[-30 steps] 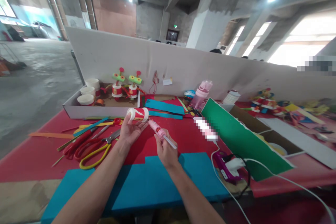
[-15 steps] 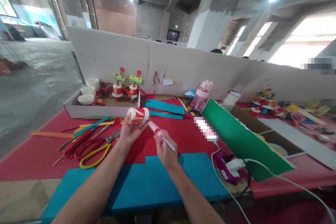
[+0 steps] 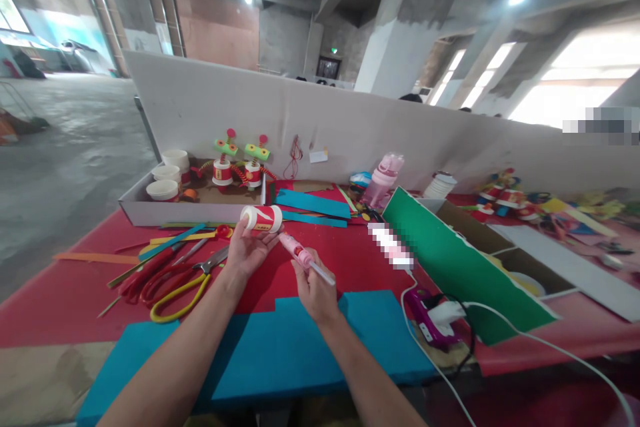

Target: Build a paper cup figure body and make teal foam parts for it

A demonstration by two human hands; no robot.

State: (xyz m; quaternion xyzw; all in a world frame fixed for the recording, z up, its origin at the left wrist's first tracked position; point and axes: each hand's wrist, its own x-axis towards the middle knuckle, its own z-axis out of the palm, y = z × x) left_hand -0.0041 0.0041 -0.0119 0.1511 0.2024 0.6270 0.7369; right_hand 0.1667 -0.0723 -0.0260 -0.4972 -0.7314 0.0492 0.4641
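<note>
Tipped on its side, a red-and-white paper cup [image 3: 263, 219] rests in my left hand [image 3: 246, 250], whose thumb and fingers grip its left end. My right hand [image 3: 315, 283] is closed around a pink glue gun [image 3: 296, 250]. A pale glue stick [image 3: 323, 272] juts from the gun's back end. The gun's nozzle points up and left, close under the cup's right end; whether they touch I cannot tell. Below both hands lies a blue board [image 3: 320, 353] along the table's front edge.
Scissors [image 3: 193, 280] with red and yellow handles lie left of my hands beside paper strips. Behind stands a shallow box [image 3: 165, 213] with paper cups and two cup figures [image 3: 223, 172]. On the right are a green-sided box [image 3: 450, 260], a purple power strip [image 3: 434, 321] and a white cable.
The glue gun has tilted slightly flatter, its nozzle a little lower and further left. Both hands keep nearly the same place, still holding the cup and the gun.
</note>
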